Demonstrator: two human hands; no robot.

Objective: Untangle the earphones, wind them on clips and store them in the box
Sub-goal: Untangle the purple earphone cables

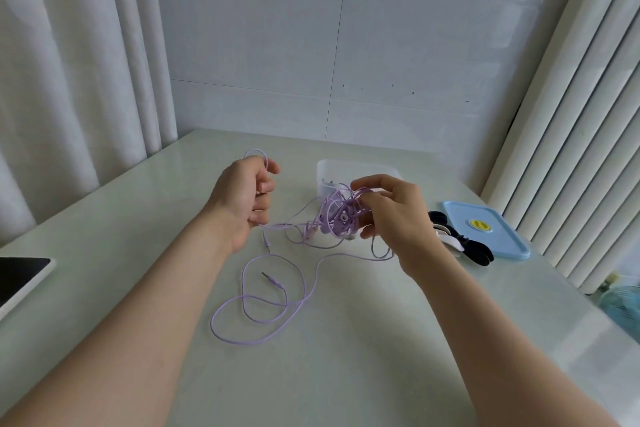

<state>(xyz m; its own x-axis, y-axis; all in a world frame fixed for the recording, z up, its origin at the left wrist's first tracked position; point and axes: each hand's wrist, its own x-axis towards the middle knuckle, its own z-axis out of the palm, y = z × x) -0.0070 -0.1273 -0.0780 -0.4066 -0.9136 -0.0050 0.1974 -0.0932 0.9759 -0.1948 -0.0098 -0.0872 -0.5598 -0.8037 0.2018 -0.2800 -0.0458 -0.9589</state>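
A tangle of purple earphones hangs above the pale table, bunched against the fingers of my right hand, which pinches the knot. My left hand is curled round one purple strand that loops over its fingers and runs across to the knot. More cable lies in loose loops on the table below, with a jack plug inside one loop. A clear plastic box stands just behind the knot. Black and white clips lie to the right of my right hand.
The box's blue lid lies flat at the right, partly under the clips. A tablet with a dark screen sits at the table's left edge. Curtains hang on both sides, and a tiled wall stands behind the table.
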